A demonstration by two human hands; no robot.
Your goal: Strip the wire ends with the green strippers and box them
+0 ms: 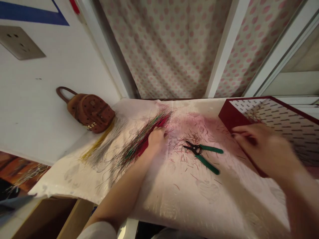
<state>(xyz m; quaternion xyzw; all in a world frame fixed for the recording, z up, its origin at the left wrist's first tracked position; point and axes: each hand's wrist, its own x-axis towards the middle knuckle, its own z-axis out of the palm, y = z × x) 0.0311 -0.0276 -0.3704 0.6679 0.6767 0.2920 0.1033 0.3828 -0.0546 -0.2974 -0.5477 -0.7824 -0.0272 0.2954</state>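
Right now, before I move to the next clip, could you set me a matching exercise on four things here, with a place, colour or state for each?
1. Pliers
2. Bag
3. Box
4. Left hand

A. Brown, beside the wall
B. Touching the bundle of wires
C. Green handles spread apart
D. Red outside, patterned inside

Pairs: 1-C, 2-A, 3-D, 4-B

A pink-dotted curtain hangs behind a white frame; a socket sits on the white wall at left.
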